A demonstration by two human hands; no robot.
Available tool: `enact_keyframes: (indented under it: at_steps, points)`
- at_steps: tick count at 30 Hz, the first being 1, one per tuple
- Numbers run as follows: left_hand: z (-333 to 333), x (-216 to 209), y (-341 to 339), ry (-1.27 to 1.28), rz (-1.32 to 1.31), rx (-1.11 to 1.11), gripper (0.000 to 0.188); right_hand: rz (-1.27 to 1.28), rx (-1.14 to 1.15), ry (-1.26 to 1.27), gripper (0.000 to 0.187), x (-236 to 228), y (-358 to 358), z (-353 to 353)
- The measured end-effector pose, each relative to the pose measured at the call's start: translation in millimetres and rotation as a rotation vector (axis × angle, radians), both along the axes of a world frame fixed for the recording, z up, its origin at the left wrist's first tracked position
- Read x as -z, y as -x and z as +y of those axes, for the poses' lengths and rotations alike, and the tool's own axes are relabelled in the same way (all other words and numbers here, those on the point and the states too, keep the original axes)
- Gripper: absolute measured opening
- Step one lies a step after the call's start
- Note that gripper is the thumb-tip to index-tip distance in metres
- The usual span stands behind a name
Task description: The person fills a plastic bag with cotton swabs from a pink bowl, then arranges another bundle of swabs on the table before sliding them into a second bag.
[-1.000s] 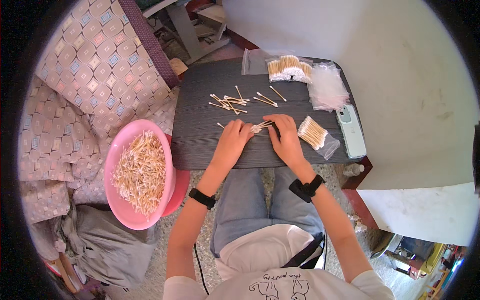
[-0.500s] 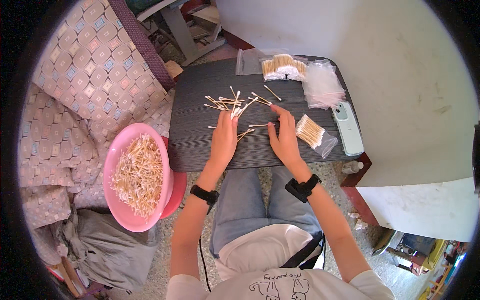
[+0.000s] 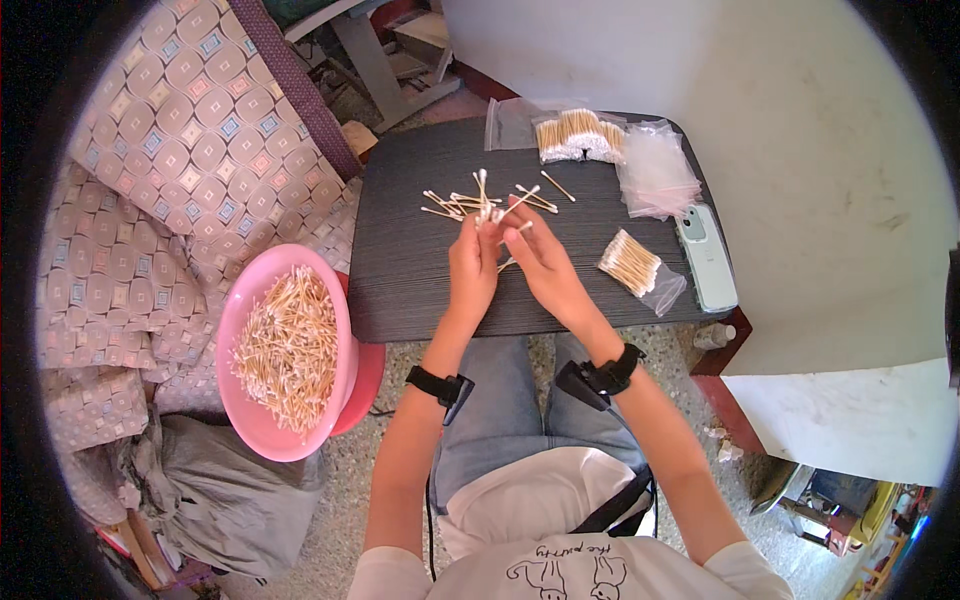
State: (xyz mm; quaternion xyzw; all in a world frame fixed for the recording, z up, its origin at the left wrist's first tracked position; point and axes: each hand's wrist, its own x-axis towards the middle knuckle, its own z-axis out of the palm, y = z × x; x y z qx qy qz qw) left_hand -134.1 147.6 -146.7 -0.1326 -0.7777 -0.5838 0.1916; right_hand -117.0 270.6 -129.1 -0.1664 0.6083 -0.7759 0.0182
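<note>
My left hand is closed on a few cotton swabs, whose white tips poke up past its fingers. Close against it, my right hand has its fingers bent round at the same swabs; one swab slants up between the hands and another white tip shows by the right thumb. Just beyond, loose cotton swabs lie scattered on the dark table. To the right of my hands rests a clear bag of swabs, neatly lined up.
Filled swab bags lie at the table's far edge, beside flat clear bags. A pale phone sits at the right edge. Left of the table stands a pink basin heaped with swabs. A wall rises on the right.
My hands have come together over the table, the right one moving left to meet the left. Swabs that lay between them on the tabletop are now mostly hidden or picked up.
</note>
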Motion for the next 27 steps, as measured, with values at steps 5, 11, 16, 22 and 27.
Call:
enact_keyframes:
  at_steps: [5,11,16,22,27]
  points:
    - [2,2,-11,0.106,0.006,0.037,0.031,0.053,0.052,0.047,0.042,-5,12,-21]
    - [-3,1,-8,0.269,-0.098,0.166,0.039,0.116,0.085,-0.045,0.028,8,18,-16]
    - [-5,11,-5,0.504,0.035,0.096,0.038,0.093,0.105,-0.015,0.026,10,13,-16]
    - [-6,18,2,0.6,0.228,0.041,0.036,0.044,0.099,0.01,0.032,3,8,-17]
    - [1,5,4,0.35,0.145,0.009,0.023,0.174,0.19,-0.067,0.038,-2,4,-18]
